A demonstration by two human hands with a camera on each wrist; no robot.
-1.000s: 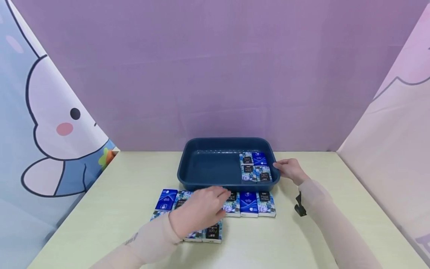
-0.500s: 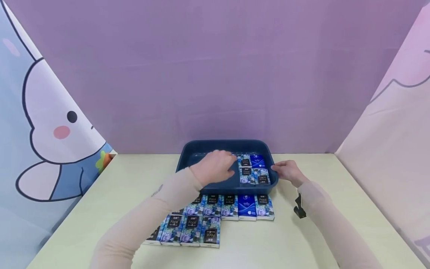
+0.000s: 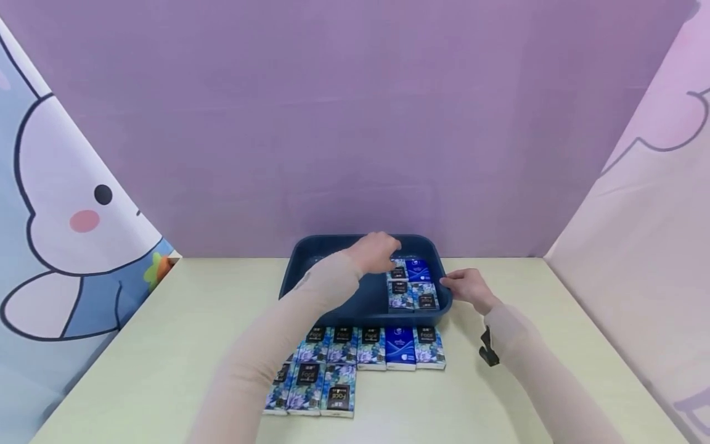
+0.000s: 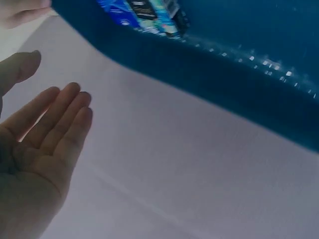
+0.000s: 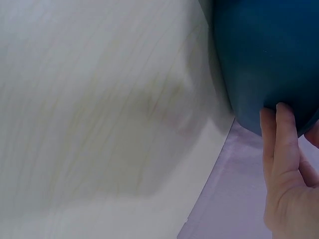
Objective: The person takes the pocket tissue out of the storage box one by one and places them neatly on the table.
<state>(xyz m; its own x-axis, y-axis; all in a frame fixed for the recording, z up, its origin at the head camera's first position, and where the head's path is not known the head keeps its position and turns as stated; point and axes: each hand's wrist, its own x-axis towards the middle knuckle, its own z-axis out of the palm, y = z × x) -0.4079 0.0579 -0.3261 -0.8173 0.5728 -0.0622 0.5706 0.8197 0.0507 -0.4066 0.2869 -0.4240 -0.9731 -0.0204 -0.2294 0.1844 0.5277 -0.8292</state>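
A dark blue tray (image 3: 333,308) stands at the back of the table. In its right part lie several small tissue packs, among them a plain blue pack (image 3: 418,270) and a flowered pack (image 3: 426,297). My left hand (image 3: 376,251) hovers over the tray beside these packs. In the left wrist view, its fingers (image 4: 60,122) are straight with nothing between them. A further pack (image 4: 172,9) shows its edge there, next to the black-labelled one. At the tray's right side, my right hand (image 3: 468,287) pinches the rim, with fingers (image 5: 281,139) along the outer wall.
In front of the tray, more tissue packs lie in two rows, such as a flowered pack (image 3: 338,390) and a blue pack (image 3: 400,348). My left sleeve (image 3: 277,345) hides part of these rows. A purple backdrop (image 3: 360,123) rises behind the tray.
My left hand has gone from the rows on the table up over the tray, carrying a tissue pack, and has let go of it. The right hand stays at the rim.
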